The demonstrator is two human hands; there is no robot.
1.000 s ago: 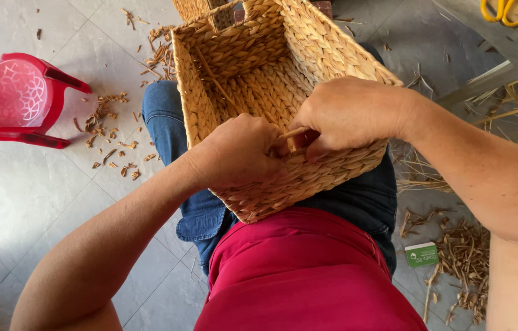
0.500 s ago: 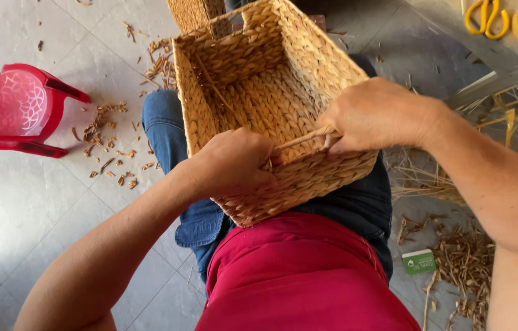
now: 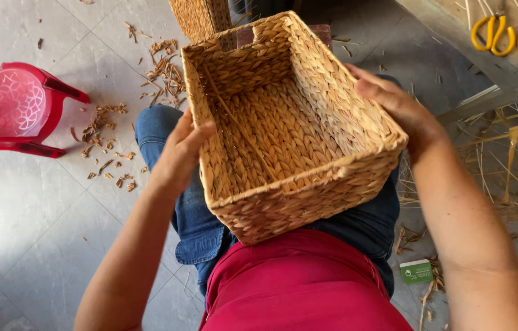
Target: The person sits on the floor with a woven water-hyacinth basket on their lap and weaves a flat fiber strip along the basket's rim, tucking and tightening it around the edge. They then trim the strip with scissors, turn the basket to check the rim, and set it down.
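A seated person's left hand [image 3: 180, 153] and right hand [image 3: 393, 104] press open palms against opposite sides of a woven basket [image 3: 289, 129], steadying it on the lap at centre frame. A red stool [image 3: 17, 107] stands upper left; yellow scissors [image 3: 493, 32] lie upper right.

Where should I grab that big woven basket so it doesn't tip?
Probably by its two long side walls, one hand from each side, like the left hand and right hand do now. The woven basket is wide, open-topped, and rests tilted on the lap.
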